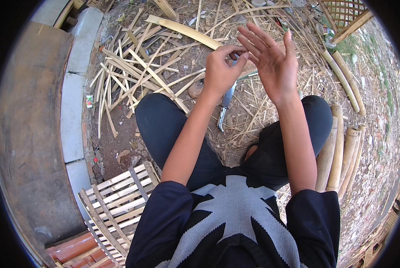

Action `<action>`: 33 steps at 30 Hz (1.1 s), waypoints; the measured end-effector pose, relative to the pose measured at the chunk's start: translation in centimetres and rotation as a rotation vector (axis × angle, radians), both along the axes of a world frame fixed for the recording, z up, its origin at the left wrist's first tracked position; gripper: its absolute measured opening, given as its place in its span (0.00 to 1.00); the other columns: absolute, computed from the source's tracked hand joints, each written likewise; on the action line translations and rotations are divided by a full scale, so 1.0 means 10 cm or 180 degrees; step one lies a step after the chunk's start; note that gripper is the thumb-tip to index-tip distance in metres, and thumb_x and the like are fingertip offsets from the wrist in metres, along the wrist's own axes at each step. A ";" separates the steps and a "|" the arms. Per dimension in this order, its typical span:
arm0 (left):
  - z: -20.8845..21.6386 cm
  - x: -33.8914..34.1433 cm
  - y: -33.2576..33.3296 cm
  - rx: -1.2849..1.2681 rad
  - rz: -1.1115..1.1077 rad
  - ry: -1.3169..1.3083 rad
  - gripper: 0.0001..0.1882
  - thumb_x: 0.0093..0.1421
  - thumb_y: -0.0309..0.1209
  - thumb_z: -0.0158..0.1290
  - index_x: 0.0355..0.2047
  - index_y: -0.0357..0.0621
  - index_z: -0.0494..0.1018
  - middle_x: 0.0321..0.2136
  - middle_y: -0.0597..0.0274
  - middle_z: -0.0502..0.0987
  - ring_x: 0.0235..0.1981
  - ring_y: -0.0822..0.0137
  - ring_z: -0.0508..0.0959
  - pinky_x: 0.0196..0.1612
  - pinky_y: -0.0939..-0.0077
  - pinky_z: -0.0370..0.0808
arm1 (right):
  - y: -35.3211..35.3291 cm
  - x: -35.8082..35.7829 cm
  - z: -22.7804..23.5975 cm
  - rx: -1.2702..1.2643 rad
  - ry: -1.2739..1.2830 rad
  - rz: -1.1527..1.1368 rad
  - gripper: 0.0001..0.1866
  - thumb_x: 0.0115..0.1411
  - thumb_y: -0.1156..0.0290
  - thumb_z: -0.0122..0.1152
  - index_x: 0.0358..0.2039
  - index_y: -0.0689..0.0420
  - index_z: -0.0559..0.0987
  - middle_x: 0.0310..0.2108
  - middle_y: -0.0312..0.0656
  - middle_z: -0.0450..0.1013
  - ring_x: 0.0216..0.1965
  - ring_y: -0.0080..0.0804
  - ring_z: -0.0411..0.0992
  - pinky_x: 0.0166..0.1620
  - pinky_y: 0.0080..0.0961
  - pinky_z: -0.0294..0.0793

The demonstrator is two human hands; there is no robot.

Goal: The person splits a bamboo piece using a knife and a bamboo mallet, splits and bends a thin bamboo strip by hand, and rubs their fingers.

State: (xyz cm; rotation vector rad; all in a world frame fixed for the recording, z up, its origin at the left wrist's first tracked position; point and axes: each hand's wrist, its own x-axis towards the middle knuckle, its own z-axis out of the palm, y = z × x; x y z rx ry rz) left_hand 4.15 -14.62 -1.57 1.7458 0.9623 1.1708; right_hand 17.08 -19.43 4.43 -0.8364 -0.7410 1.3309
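Bamboo poles [326,156] lie beside the right knee. Split bamboo slats [160,81] litter the ground front-left. Broad bamboo strip [182,29] passes behind the left hand [224,67]; contact unclear. Knife [227,102] lies between the legs. Right hand [277,67] open, fingers apart; left thumb and forefinger narrowed beside them, contents indiscernible. Judgement: steady right palm, light pinch.

Strips [157,79] left of knife [228,97] — poles [335,152] right.

No lettering, numeral or sign is legible; any print on the small white-green-red wrapper [89,101] at left is unreadable.
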 end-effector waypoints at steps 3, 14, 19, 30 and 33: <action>-0.01 -0.02 0.01 -0.0190 -0.0122 -0.0120 0.10 0.61 0.29 0.60 0.40 0.38 0.83 0.29 0.65 0.82 0.24 0.82 0.72 0.23 0.85 0.66 | 0.00 -0.02 0.01 0.0026 -0.0106 -0.0025 0.46 0.69 0.35 0.23 0.67 0.64 0.63 0.66 0.53 0.63 0.67 0.42 0.60 0.63 0.32 0.59; 0.02 -0.01 0.02 -0.0470 -0.0258 -0.0387 0.10 0.57 0.27 0.61 0.40 0.38 0.83 0.26 0.65 0.79 0.24 0.79 0.71 0.24 0.83 0.66 | 0.01 -0.01 -0.02 0.0139 -0.0292 -0.0083 0.46 0.69 0.35 0.22 0.66 0.64 0.64 0.65 0.53 0.64 0.68 0.42 0.59 0.67 0.36 0.54; 0.00 -0.02 0.02 -0.0516 -0.0296 -0.0335 0.10 0.58 0.27 0.61 0.40 0.37 0.83 0.24 0.67 0.77 0.24 0.81 0.70 0.23 0.84 0.65 | 0.01 -0.03 -0.02 0.0117 -0.0294 -0.0077 0.46 0.69 0.35 0.22 0.66 0.64 0.65 0.65 0.53 0.64 0.68 0.43 0.59 0.70 0.38 0.50; -0.02 -0.01 0.02 -0.0597 -0.0243 -0.0311 0.11 0.60 0.26 0.59 0.42 0.35 0.82 0.23 0.66 0.77 0.23 0.81 0.70 0.24 0.83 0.66 | 0.02 -0.05 -0.03 0.0117 -0.0379 -0.0155 0.46 0.70 0.35 0.19 0.64 0.65 0.67 0.63 0.55 0.66 0.69 0.47 0.58 0.72 0.40 0.46; -0.10 0.01 0.05 -0.0508 -0.0207 -0.0554 0.11 0.60 0.26 0.59 0.43 0.36 0.82 0.25 0.64 0.79 0.24 0.80 0.71 0.25 0.82 0.67 | 0.03 -0.06 -0.04 0.0137 -0.0311 -0.0132 0.47 0.70 0.35 0.19 0.64 0.66 0.67 0.63 0.55 0.66 0.69 0.47 0.57 0.72 0.40 0.46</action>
